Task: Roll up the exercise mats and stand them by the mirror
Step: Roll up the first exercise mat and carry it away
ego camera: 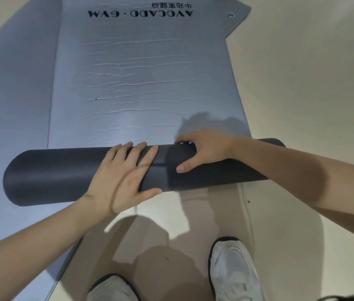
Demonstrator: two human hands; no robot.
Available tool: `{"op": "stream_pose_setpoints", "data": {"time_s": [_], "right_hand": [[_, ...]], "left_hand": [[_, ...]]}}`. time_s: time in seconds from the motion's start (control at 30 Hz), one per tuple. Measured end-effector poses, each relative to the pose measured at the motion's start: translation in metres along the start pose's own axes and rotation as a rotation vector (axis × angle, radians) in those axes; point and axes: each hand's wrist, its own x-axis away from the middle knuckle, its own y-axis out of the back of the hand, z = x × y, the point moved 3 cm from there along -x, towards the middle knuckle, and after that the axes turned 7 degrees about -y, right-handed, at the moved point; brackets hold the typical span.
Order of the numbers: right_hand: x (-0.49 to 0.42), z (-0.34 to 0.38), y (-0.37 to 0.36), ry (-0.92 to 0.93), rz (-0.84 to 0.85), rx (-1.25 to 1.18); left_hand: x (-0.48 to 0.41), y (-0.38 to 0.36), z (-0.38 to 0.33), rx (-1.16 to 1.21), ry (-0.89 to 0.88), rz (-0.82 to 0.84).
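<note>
Both arms reach forward and down. Left hand [126, 177] presses flat, fingers spread, on the dark roll [52, 174]; right hand [202, 148] curls over its top, fingertips hidden behind. Ahead, the grey mat [139, 83] lies unrolled on the floor [302, 83], overlapping a second mat [15, 83] cut off at left.

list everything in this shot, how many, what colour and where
partly rolled grey foam exercise mat: 1, light grey with black print, centre; its dark grey roll lies nearest the person
flat blue-grey mat: 1, left, under the roll's left end
metal eyelet: 1, silver, in a mat corner, top right
beige floor: 1, right and bottom
white trainers: 2, dark trim, bottom
left hand: 1, flat on the roll
right hand: 1, grips the roll
</note>
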Motion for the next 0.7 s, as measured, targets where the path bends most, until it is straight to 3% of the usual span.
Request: {"op": "stream_pose_setpoints", "data": {"time_s": [0.13, 0.23, 0.3, 0.4, 0.5, 0.7], "right_hand": [[0.008, -0.005, 0.007, -0.064, -0.45, 0.206], [0.025, -0.001, -0.013, 0.14, -0.849, 0.203], [0.03, -0.003, -0.035, 0.221, -0.984, 0.243], [0.022, -0.009, -0.057, 0.154, -0.916, 0.364], [0.012, -0.017, -0.059, 0.065, -0.79, 0.473], [-0.02, -0.021, -0.01, 0.077, -0.734, 0.408]], "left_hand": [[-0.029, 0.011, 0.027, 0.045, -0.041, 0.03], [-0.054, 0.021, 0.052, 0.144, -0.023, 0.12], [-0.07, 0.022, 0.067, 0.259, 0.004, 0.195], [-0.09, 0.022, 0.086, 0.362, 0.045, 0.292], [-0.1, 0.025, 0.089, 0.251, 0.041, 0.259], [-0.067, 0.032, 0.062, 0.123, 0.045, -0.275]]}}
